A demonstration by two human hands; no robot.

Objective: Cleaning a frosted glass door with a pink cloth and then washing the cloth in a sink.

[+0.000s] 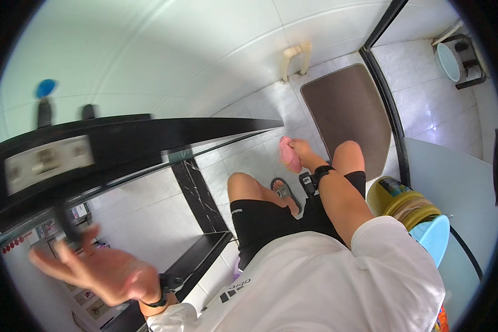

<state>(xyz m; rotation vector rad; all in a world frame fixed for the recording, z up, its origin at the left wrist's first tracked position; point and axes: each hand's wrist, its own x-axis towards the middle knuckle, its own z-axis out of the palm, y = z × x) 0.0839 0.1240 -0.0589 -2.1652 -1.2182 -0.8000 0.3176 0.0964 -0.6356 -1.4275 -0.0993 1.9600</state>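
My right hand [302, 152] is closed around a crumpled pink cloth [289, 152], held above the tiled floor in front of my knees. A black strap with a small device sits on that wrist. At the lower left, my left hand [103, 269] is blurred, its fingers spread and the palm partly turned up. Its fingers are close to a dark door handle [66, 224]; whether they touch it I cannot tell. The handle belongs to a black-framed door [182, 135], seen edge-on. A pale metal latch plate [47, 164] is set into that edge.
A brown mat [348, 112] lies on the floor, beside a black-framed glass partition [392, 112]. Olive buckets [398, 199] and a light-blue basin [433, 236] stand at my right. Beige pipes [294, 58] rise by the wall. A black marble threshold [199, 195] crosses the doorway.
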